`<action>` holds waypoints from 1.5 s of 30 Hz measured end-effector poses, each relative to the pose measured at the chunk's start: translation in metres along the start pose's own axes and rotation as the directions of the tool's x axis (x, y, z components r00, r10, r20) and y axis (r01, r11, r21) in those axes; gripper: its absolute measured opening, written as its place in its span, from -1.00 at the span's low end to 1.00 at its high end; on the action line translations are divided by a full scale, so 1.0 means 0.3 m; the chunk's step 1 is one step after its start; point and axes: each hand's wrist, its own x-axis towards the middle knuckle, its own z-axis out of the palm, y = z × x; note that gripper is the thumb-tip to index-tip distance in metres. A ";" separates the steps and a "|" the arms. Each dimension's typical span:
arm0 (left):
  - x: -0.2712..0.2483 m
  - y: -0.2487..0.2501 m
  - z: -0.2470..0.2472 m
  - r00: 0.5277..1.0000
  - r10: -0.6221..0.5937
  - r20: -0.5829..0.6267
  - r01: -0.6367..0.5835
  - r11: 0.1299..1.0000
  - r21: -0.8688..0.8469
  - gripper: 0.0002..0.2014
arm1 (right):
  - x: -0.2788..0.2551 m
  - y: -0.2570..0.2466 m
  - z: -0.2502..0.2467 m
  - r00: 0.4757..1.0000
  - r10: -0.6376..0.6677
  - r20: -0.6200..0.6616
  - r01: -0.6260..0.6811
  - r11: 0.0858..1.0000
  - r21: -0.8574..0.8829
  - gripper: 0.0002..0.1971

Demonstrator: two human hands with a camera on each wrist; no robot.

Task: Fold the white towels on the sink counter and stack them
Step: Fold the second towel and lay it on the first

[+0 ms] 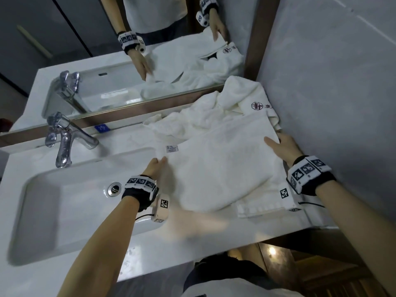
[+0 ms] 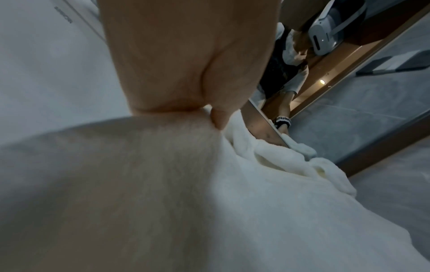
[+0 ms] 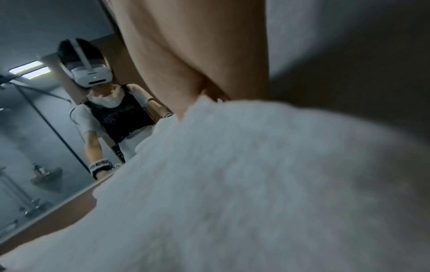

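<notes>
Item 1, flat towel (image 1: 225,166): white, spread over the sink counter (image 1: 137,140) to the right of the basin (image 1: 64,206), its near part doubled over in a soft fold. A small printed label (image 1: 172,148) lies at its far-left corner.

Item 2, my left hand (image 1: 156,166): at the towel's left edge. From the left wrist view I see thumb and fingers (image 2: 220,117) nipped together on a bunch of the cloth, so I have the edge pinched.

Item 3, my right hand (image 1: 282,147): at the towel's far-right corner, thumb lying on top of the cloth, the other fingers out of sight past the edge. The right wrist view shows palm against towel (image 3: 232,184) and little more; I take it as a hold on the corner, but how tight I cannot tell.

Item 4, crumpled towels (image 1: 214,110): a heap of white cloth behind the flat one, against the mirror (image 1: 128,50) and the right wall; 1 piece carries a dark embroidered logo (image 1: 257,106).

Item 5, chrome faucet (image 1: 64,142): at the back of the basin, left of the towels. Drain ring (image 1: 115,188) near my left wrist.
</notes>
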 end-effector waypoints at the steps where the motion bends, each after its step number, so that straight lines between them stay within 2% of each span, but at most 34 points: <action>1: -0.005 0.004 0.005 0.999 0.037 -0.023 -0.038 0.999 -0.035 -0.52 | -0.009 -0.008 0.003 0.999 -0.033 -0.032 0.033 0.999 0.011 -0.66; 4: -0.033 0.031 -0.013 0.967 0.199 -0.159 -0.225 0.960 -0.169 -0.75 | -0.035 -0.063 -0.006 0.990 -0.115 -0.086 0.128 0.978 0.167 -0.70; 6: -0.053 0.068 -0.055 0.906 0.320 -0.276 -0.365 0.922 -0.130 -0.85 | -0.044 -0.110 -0.021 0.981 -0.155 -0.121 0.179 0.956 0.231 -0.76; 10: -0.063 0.184 -0.148 0.805 0.429 -0.411 -0.537 0.820 -0.196 -0.94 | -0.026 -0.227 -0.038 0.953 -0.247 -0.178 0.284 0.932 0.226 -0.78; 12: -0.044 0.237 -0.178 0.780 0.451 -0.434 -0.562 0.809 -0.169 -0.88 | 0.004 -0.281 -0.029 0.937 -0.288 -0.196 0.328 0.921 0.211 -0.77; 14: -0.013 0.260 -0.184 0.803 0.423 -0.420 -0.537 0.819 -0.202 -0.83 | 0.047 -0.305 -0.013 0.936 -0.300 -0.187 0.331 0.927 0.173 -0.75; 15: 0.004 0.259 -0.178 0.835 0.380 -0.397 -0.495 0.834 -0.243 -0.80 | 0.071 -0.301 -0.005 0.945 -0.285 -0.159 0.307 0.942 0.133 -0.74; 18: 0.044 0.213 -0.148 0.953 0.142 -0.266 -0.230 0.913 -0.337 -0.54 | 0.117 -0.247 0.019 0.987 -0.161 0.002 0.161 0.987 -0.001 -0.71; 20: 0.061 0.154 -0.121 0.986 0.021 -0.165 -0.073 0.946 -0.317 -0.46 | 0.118 -0.188 0.025 0.997 -0.079 0.022 0.079 0.997 -0.005 -0.73; 22: 0.063 0.091 -0.094 0.993 -0.020 -0.118 -0.003 0.981 -0.196 -0.56 | 0.102 -0.129 0.021 1.000 0.015 0.003 -0.015 0.999 0.033 -0.72; 25: 0.043 0.018 -0.066 0.995 -0.033 -0.089 0.024 0.994 -0.106 -0.71 | 0.056 -0.052 0.009 0.995 0.095 0.026 -0.098 0.989 0.113 -0.74; 27: 0.033 -0.022 -0.057 0.998 -0.029 -0.063 0.019 0.989 -0.147 -0.68 | 0.021 -0.015 0.003 0.991 0.133 0.032 -0.136 0.983 0.125 -0.73; 30: 0.006 -0.056 -0.039 0.999 -0.028 -0.045 0.018 0.981 -0.193 -0.61 | -0.018 0.013 0.003 0.988 0.149 0.045 -0.152 0.987 0.055 -0.66; 32: -0.015 -0.059 -0.033 0.996 0.008 -0.090 -0.027 0.977 -0.213 -0.63 | -0.035 0.008 0.004 0.993 0.107 0.056 -0.107 0.994 0.003 -0.66; 34: -0.029 -0.042 -0.042 0.983 0.090 -0.160 -0.128 0.961 -0.246 -0.67 | -0.046 -0.009 -0.004 0.999 0.010 0.034 -0.010 1.000 -0.012 -0.70; 37: -0.039 0.017 -0.074 0.930 0.227 -0.289 -0.284 0.943 -0.174 -0.82 | -0.058 -0.042 -0.019 0.991 -0.128 -0.035 0.127 0.991 -0.028 -0.78; 39: -0.042 0.054 -0.092 0.893 0.287 -0.346 -0.337 0.937 -0.090 -0.80 | -0.064 -0.059 -0.022 0.982 -0.175 -0.077 0.175 0.985 -0.014 -0.82; 40: -0.044 0.065 -0.096 0.888 0.295 -0.352 -0.339 0.938 -0.067 -0.79 | -0.067 -0.064 -0.021 0.978 -0.185 -0.098 0.184 0.983 -0.022 -0.83; 42: -0.050 0.062 -0.087 0.919 0.259 -0.299 -0.288 0.956 -0.059 -0.78 | -0.070 -0.054 -0.018 0.982 -0.165 -0.089 0.160 0.985 -0.060 -0.78; 45: -0.071 0.003 -0.052 0.983 0.103 -0.151 -0.112 0.992 -0.053 -0.61 | -0.088 -0.001 -0.013 0.996 -0.079 0.040 0.084 0.986 -0.147 -0.65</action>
